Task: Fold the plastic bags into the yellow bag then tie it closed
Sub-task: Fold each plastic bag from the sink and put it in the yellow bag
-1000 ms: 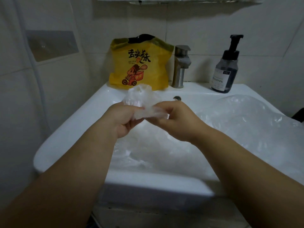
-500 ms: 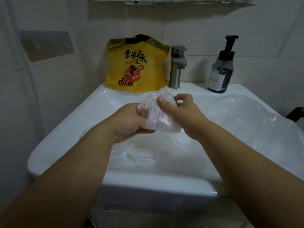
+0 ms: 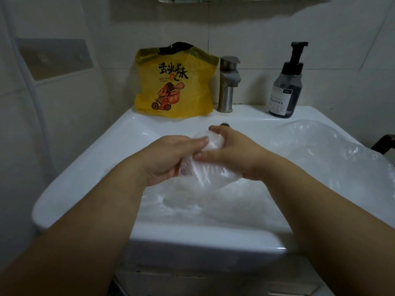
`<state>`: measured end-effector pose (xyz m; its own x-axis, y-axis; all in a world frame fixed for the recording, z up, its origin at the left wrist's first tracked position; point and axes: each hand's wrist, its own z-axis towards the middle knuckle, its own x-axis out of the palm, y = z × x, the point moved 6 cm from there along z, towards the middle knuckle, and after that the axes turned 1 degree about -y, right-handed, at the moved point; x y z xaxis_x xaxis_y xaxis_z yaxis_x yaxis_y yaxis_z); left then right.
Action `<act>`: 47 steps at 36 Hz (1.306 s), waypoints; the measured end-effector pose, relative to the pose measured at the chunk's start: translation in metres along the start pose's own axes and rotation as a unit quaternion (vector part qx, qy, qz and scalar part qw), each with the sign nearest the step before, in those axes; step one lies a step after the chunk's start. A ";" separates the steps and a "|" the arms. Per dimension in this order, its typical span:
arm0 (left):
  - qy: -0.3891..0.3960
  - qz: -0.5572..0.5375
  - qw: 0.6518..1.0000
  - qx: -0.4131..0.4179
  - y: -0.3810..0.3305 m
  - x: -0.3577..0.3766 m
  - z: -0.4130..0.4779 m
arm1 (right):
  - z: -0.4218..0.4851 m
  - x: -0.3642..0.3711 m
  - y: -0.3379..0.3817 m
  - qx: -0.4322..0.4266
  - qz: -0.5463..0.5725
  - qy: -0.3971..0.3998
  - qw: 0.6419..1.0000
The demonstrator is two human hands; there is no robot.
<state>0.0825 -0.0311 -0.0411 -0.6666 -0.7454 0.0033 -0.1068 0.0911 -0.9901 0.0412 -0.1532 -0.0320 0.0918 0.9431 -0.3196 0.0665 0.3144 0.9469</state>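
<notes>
Over the sink (image 3: 85,178), the left hand (image 3: 171,161) and right hand (image 3: 235,157) gripped a half-folded clear plastic bag (image 3: 205,174), fingers (image 3: 198,144) closed around it. The slick film could spring open or slip among the loose bags (image 3: 320,157) below; the yellow bag (image 3: 173,82) stood well apart.

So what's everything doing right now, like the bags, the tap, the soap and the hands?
small clear bag, scrunched up between both hands
left hand, holding the small clear bag
right hand, gripping the small clear bag
yellow bag, standing upright, top not tied
loose clear bags, lying crumpled across the sink
tap, off, no water running
soap bottle, standing upright
</notes>
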 end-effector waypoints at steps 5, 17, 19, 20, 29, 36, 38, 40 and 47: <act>-0.125 -0.077 0.988 0.054 -0.009 -0.020 0.004 | 0.003 0.002 -0.002 0.054 0.190 0.024 0.980; -0.166 -0.167 0.969 0.079 -0.009 -0.030 0.008 | 0.010 -0.006 -0.002 0.024 0.338 -0.014 0.941; -0.161 -0.139 0.975 0.070 -0.009 -0.031 0.007 | 0.011 -0.011 -0.001 0.014 0.340 -0.021 0.940; -0.157 -0.129 0.977 0.067 -0.009 -0.031 0.006 | 0.011 -0.012 0.000 0.013 0.336 -0.019 0.942; -0.083 -0.125 0.987 0.053 -0.009 -0.021 0.004 | 0.006 -0.014 0.005 -0.001 0.305 0.009 0.952; -0.073 -0.072 0.994 0.029 -0.008 -0.018 0.001 | 0.006 -0.018 0.004 -0.006 0.288 -0.013 0.957; -0.065 -0.067 0.995 0.026 -0.008 -0.017 0.000 | 0.004 -0.019 0.004 0.006 0.316 -0.014 0.949; -0.056 -0.100 0.993 0.035 -0.011 -0.015 0.000 | 0.004 -0.022 0.004 0.008 0.343 -0.016 0.939; -0.068 -0.130 0.987 0.065 -0.015 -0.017 -0.002 | 0.007 -0.024 0.004 -0.009 0.240 -0.058 0.969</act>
<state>0.0937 -0.0184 -0.0263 -0.5229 -0.8152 0.2491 -0.1591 -0.1937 -0.9681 0.0461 -0.1753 -0.0213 0.2183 0.9633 0.1563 -0.0280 -0.1539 0.9877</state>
